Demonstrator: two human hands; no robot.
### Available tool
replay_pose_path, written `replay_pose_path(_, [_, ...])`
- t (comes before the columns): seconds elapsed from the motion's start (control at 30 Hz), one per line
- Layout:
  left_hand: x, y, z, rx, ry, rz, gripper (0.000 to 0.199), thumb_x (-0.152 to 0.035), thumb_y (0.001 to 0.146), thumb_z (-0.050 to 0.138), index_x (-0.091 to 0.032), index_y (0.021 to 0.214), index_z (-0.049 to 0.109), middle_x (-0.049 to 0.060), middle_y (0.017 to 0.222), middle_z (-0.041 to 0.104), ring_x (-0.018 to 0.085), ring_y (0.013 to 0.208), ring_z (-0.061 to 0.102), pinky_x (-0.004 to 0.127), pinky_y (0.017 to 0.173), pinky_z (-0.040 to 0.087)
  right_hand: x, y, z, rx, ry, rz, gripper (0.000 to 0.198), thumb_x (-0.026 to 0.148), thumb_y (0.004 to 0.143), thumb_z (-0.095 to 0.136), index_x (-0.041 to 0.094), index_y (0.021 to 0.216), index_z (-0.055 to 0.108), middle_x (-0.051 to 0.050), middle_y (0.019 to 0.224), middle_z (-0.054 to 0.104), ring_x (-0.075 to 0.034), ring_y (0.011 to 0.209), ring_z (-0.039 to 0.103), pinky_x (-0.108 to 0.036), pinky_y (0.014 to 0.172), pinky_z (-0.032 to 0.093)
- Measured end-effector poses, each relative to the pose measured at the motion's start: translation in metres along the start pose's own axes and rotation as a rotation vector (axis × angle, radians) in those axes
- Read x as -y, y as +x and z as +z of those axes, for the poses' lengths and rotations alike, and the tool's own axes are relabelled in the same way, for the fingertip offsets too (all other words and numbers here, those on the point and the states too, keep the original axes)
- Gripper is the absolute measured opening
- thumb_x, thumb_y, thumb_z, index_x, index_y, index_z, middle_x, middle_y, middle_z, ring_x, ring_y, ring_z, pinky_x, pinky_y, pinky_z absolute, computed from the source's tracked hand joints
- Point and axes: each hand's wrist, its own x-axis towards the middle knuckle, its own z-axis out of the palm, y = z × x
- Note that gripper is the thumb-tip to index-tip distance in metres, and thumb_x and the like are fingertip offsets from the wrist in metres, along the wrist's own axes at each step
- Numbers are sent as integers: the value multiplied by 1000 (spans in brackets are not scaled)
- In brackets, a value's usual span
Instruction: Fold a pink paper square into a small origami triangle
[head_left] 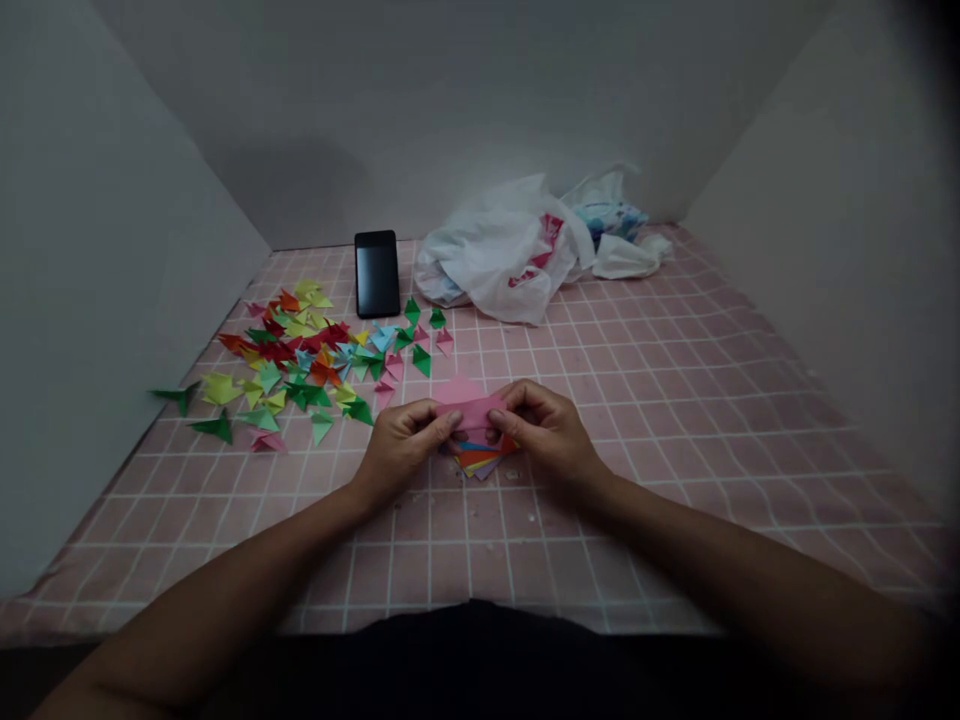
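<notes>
A pink sheet of origami paper [471, 410] is stretched between my two hands, its near part folded up into a band and a peak showing behind. My left hand [409, 440] pinches its left end between thumb and fingers. At the right end, my right hand [544, 430] grips it the same way. Just below the pink paper, a fanned stack of coloured paper sheets [478, 461] shows orange, blue, yellow and lilac edges; the hands and the pink paper cover the rest of it.
Many small folded paper pieces [304, 390] in green, red, yellow, blue and pink lie at the left. A black phone [377, 275] rests behind them. Crumpled white plastic bags [502, 250] sit at the back. Under everything is a pink checked cloth [675, 400], with pale walls around.
</notes>
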Motion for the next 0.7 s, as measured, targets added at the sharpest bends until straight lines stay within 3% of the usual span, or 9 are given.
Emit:
replay_pose_path(0.13, [2,0,0,-11,19,12,24,-33,85,68,-15,68,71,2,60,70,12,56,64,22,58,52,-2,0,1,-10,122,90,26,31,79,76,21,87,54,4,70,62,-11,58,64,-25,58,55])
replay_pose_path(0.3, [5,1,0,-2,13,23,23,-33,85,68,-15,71,72,2,59,70,12,55,64,22,57,52,-4,1,2,-4,163,101,32,27,79,74,23,105,55,6,75,60,-9,57,62,-23,54,52])
replay_pose_path(0.7, [5,1,-1,7,43,51,24,-33,85,67,-15,70,71,2,59,70,12,55,64,21,56,52,-3,1,1,-8,80,90,16,31,82,73,19,88,65,4,65,61,-9,55,59,-23,53,49])
